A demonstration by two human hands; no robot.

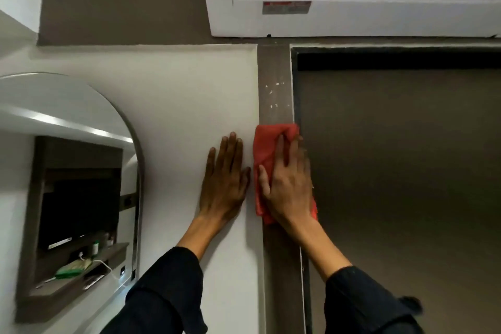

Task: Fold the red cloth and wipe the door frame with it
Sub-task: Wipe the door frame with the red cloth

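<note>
Head view gives me the folded red cloth (267, 149) pressed flat against the grey-brown vertical door frame (276, 84), about halfway up the visible strip. My right hand (288, 184) lies spread over the cloth with its fingers extended, palm pushing the fabric onto the frame rather than clenching it; the top edge of the cloth bunches slightly under the fingertips, and a corner hangs out below the wrist. Above the cloth, the frame carries a scatter of small white specks (274, 89).

My left hand (225, 182) is open and flat on the white wall (189, 95) just left of the frame, fingers together and pointing up, holding nothing. Its thumb side sits just beside the cloth's left edge, and I cannot tell whether they touch. Both forearms come up from the near edge in dark sleeves (168, 293).

Right of the frame is the dull grey-brown door panel (406, 171). Overhead hangs a white wall-mounted air conditioner (352, 19) bearing a small red-and-grey label. Far left, an arched mirror (70, 171) reflects a recessed shelf with a green item and a white cable.
</note>
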